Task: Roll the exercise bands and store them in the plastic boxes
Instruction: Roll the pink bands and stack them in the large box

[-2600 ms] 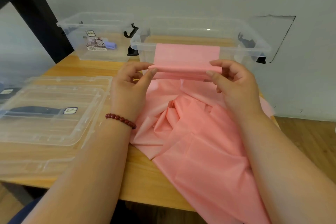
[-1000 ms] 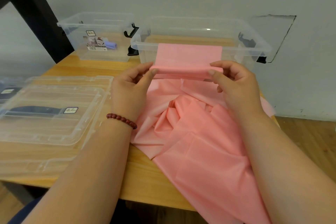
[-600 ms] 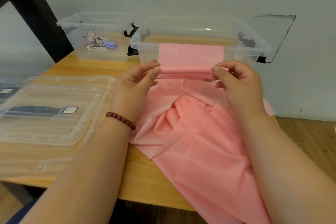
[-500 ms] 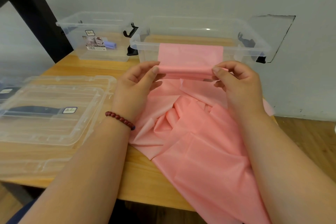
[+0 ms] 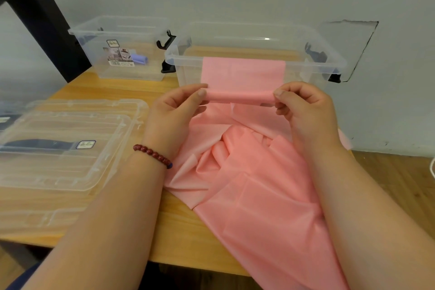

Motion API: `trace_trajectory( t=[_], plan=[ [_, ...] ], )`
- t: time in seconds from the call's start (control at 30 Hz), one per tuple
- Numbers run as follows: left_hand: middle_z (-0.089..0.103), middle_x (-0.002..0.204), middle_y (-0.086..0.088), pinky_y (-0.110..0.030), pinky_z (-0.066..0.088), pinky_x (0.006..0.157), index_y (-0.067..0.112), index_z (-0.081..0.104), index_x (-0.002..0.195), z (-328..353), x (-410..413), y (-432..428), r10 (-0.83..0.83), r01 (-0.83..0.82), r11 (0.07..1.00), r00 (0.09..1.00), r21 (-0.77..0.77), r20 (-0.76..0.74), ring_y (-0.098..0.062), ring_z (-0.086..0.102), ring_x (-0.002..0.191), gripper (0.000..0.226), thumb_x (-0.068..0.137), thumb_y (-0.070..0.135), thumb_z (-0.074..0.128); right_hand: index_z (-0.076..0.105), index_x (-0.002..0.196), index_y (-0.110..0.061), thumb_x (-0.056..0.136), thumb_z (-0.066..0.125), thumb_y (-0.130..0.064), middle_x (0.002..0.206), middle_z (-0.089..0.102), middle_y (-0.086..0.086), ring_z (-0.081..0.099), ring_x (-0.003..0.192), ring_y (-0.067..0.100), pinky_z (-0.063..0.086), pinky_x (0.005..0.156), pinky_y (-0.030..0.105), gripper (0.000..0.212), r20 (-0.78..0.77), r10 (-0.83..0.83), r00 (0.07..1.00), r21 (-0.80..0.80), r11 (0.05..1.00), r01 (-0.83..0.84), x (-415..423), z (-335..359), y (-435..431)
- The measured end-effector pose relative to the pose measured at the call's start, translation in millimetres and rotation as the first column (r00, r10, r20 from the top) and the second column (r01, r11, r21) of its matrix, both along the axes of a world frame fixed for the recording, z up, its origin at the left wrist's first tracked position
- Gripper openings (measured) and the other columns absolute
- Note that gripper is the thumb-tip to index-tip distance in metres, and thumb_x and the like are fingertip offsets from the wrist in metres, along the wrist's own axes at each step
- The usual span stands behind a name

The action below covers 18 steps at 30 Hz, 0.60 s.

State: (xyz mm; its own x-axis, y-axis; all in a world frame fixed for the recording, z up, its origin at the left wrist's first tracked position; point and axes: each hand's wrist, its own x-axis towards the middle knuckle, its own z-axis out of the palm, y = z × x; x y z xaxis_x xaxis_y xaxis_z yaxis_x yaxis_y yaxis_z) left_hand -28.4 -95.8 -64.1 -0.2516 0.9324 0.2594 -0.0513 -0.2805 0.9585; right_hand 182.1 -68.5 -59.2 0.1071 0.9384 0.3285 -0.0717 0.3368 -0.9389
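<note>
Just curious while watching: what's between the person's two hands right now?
In the head view, a rolled stretch of the pink exercise band spans from the left hand to the right hand, each hand pinching one end.

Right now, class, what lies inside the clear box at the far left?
Inside the far-left box lies one small purple roll. Its label covers part of the interior.

Two bare forearms enter from 6 o'clock, with no sleeves visible on either. The left hand (image 5: pixel 171 113) and right hand (image 5: pixel 303 110) carry no rings or gloves; fingernails are short and unpainted. A bracelet (image 5: pixel 152 155) of round, glossy dark-red beads, with one dark bluish bead at its 4 o'clock end, encircles the left wrist. A sliver of dark blue clothing (image 5: pixel 22 278) shows at 7 o'clock.
</note>
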Motion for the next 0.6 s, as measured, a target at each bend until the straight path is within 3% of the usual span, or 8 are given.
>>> trace_trajectory(
  t=[0.2, 0.33, 0.4, 0.47, 0.6],
  plan=[
    [0.072, 0.083, 0.004, -0.019, 0.052, 0.075, 0.014, 0.071, 0.097, -1.0, -1.7, -0.9, 0.041, -0.041, 0.999, 0.999, 0.022, -0.009, -0.007, 0.067, 0.077, 0.013, 0.091, 0.006, 0.063, 0.068, 0.070, -0.023, 0.082, 0.068, -0.010, 0.062, 0.062, -0.007, 0.056, 0.061, 0.011, 0.046, 0.059, 0.023, 0.017, 0.059, -0.002, 0.998, -0.027, 1.000, 0.003, -3.5, -2.8, 1.7],
    [0.064, 0.081, 0.003, -0.019, 0.053, 0.073, 0.016, 0.069, 0.099, -1.0, -0.8, -1.5, 0.044, -0.042, 0.997, 0.999, 0.062, -0.032, -0.006, 0.064, 0.076, 0.019, 0.092, 0.001, 0.060, 0.064, 0.085, -0.023, 0.087, 0.066, -0.005, 0.077, 0.056, 0.003, 0.058, 0.060, 0.010, 0.048, 0.059, 0.023, 0.018, 0.055, 0.013, 0.998, -0.007, 1.000, -0.012, -4.7, -3.7, 1.8],
    [0.066, 0.083, 0.002, -0.020, 0.053, 0.074, 0.016, 0.069, 0.096, -0.9, -0.9, -1.9, 0.039, -0.036, 0.997, 0.998, 0.069, -0.042, -0.007, 0.064, 0.077, 0.020, 0.092, 0.000, 0.059, 0.064, 0.086, -0.022, 0.089, 0.064, -0.005, 0.073, 0.056, -0.001, 0.057, 0.059, 0.011, 0.049, 0.058, 0.022, 0.017, 0.074, 0.014, 0.997, 0.018, 1.000, -0.016, -5.8, -3.4, 1.2],
    [0.069, 0.080, 0.007, -0.021, 0.053, 0.075, 0.016, 0.071, 0.093, -1.3, -2.0, -1.8, 0.038, -0.034, 0.998, 0.998, 0.061, -0.052, -0.007, 0.066, 0.076, 0.019, 0.092, 0.000, 0.060, 0.066, 0.085, -0.021, 0.091, 0.063, -0.008, 0.070, 0.059, -0.005, 0.057, 0.060, 0.009, 0.049, 0.060, 0.021, 0.015, 0.098, 0.001, 0.995, 0.026, 1.000, -0.004, -5.9, -3.2, 1.5],
    [0.070, 0.077, 0.005, -0.027, 0.055, 0.081, 0.019, 0.072, 0.094, -2.4, -4.9, -2.0, 0.038, -0.035, 0.999, 0.996, 0.040, -0.079, -0.010, 0.067, 0.077, 0.015, 0.088, 0.007, 0.066, 0.069, 0.092, -0.023, 0.083, 0.069, -0.016, 0.084, 0.063, 0.006, 0.064, 0.073, 0.016, 0.051, 0.070, 0.025, 0.011, 0.053, 0.069, 0.996, -0.023, 0.997, -0.068, -3.7, -4.5, 3.1]
  ],
)
